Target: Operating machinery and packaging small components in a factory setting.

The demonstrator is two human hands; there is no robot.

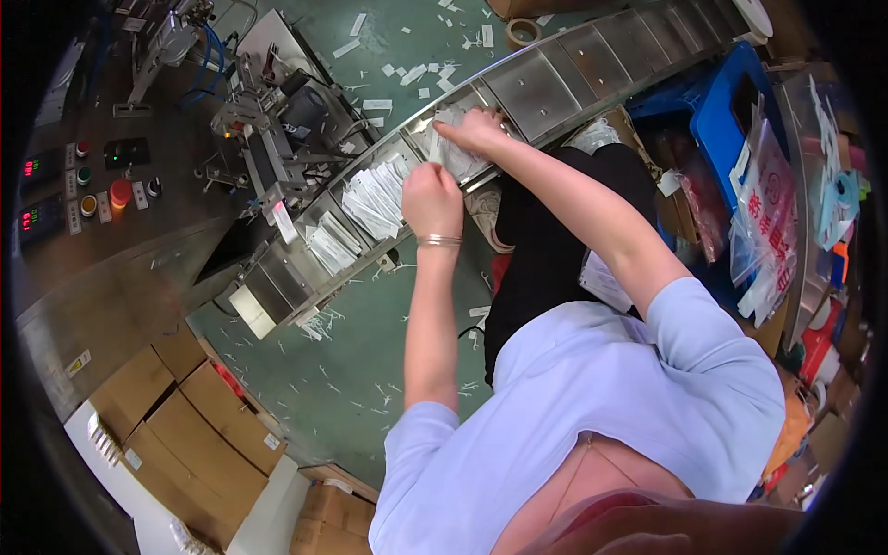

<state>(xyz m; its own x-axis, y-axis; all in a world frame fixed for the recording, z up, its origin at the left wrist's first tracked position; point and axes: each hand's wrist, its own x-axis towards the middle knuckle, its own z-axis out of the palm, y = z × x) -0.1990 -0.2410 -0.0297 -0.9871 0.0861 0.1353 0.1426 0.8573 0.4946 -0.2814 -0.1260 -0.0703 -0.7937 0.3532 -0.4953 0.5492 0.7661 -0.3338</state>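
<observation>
Looking down in the head view, I see my left hand (432, 202) with the fingers curled closely together, its back turned up to me. At its fingertips a thin white strip (435, 150) shows; I cannot tell if the fingers really pinch it. My right hand (474, 132) is above and to the right of the left one, near to it but apart. Its thumb points toward the left, and the hand is over clear and white packets (464, 165) lying in a metal compartment. The other fingertips I cannot see well, so I cannot tell how wide this hand is or whether it holds a packet.

Just to the left of my left hand, white flat packets (375, 201) fill one compartment, and a smaller pile (333, 244) lies in the next, farther to the left. Beyond my right hand, the metal trough (541, 92) goes on toward the upper right. A tape roll (524, 34) lies past both hands on the green floor (407, 42), and a blue bin (717, 97) is well to the right of them.
</observation>
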